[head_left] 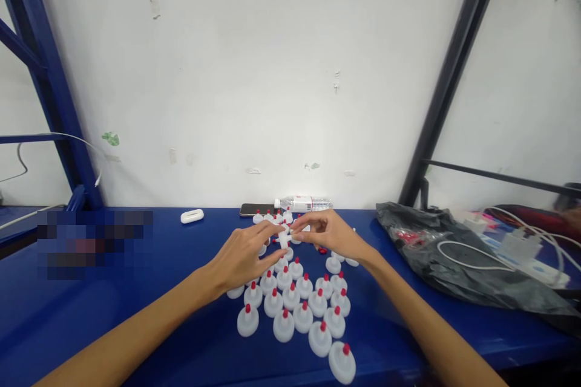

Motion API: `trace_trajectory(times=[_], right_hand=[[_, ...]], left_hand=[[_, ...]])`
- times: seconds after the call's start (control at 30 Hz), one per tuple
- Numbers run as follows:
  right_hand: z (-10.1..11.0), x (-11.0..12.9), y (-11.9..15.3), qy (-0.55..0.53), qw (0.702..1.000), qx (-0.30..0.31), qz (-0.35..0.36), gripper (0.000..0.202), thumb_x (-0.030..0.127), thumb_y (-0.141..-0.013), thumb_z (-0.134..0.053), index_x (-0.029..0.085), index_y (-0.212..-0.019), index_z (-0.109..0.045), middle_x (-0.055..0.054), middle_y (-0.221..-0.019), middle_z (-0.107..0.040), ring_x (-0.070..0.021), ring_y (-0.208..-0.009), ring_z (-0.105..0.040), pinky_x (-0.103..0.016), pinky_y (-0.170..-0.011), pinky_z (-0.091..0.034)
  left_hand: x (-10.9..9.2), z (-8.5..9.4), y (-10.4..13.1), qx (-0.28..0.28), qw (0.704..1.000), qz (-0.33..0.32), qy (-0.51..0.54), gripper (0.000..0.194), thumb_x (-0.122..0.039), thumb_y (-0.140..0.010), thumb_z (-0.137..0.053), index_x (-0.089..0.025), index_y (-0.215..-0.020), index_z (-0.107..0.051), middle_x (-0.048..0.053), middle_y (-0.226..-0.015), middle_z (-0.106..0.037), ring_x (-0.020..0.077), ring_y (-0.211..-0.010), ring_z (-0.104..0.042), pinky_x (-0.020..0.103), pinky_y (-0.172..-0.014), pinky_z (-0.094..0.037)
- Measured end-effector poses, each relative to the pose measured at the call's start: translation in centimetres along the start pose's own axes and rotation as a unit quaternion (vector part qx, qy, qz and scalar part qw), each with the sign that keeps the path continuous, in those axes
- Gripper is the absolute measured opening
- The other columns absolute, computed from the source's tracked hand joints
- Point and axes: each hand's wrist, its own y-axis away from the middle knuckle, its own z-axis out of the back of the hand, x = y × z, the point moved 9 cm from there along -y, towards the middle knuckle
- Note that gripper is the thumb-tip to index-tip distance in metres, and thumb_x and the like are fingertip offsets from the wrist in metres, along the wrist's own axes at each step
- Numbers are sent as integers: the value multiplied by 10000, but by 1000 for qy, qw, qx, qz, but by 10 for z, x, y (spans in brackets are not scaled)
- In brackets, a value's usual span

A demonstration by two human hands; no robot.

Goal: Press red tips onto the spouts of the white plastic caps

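Note:
Several round white bottles with red tips [284,325] stand in a loose group on the blue table [190,326]. Above the group, my left hand [247,251] pinches a small white bottle [284,239] between thumb and fingers. My right hand [329,233] is beside it, thumb and index finger pressed together at the bottle's right side; whatever is between those fingertips is too small to make out. A few white bottles without visible red tips [333,264] stand just below my right hand. Small red pieces [322,250] lie near them.
A clear plastic bottle [306,204] lies by the wall, with a dark phone [256,210] to its left. Further left is a white oval object [192,216]. On the right, a black plastic bag [417,254] lies near white cables and a power strip [540,269]. Metal posts rise at both sides.

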Motion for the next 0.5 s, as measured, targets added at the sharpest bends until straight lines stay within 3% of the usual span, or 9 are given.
trace_trajectory(times=[0.13, 0.37, 0.5], right_hand=[[-13, -6, -1, 49, 998, 37, 9, 302, 453, -901, -672, 210, -1052, -768, -6, -760, -726, -82, -471, -491, -223, -488, -371], [-24, 0, 0, 173, 980, 55, 76, 219, 367, -978, -595, 205, -990, -742, -6, -859, -742, -125, -650, -585, -237, -632, -410], [-32, 3, 0, 279, 952, 52, 116, 158, 263, -988, -583, 211, -992, -732, -22, -897, -753, -161, -775, -659, -245, -678, -408]], left_hand=[[0, 1, 0, -9, 1000, -6, -19, 360, -309, -966, -569, -224, -1314, -540, 57, -1120, -686, 175, -818, -686, 294, -710, -529], [-3, -3, 0, 12, 999, -2, -43, 393, -296, -959, -547, -239, -1347, -507, 55, -1169, -664, 179, -817, -679, 304, -687, -528], [-7, -3, -1, 3, 998, -7, -54, 288, -350, -941, -569, -228, -1201, -592, 38, -1066, -696, 188, -824, -677, 287, -660, -490]])
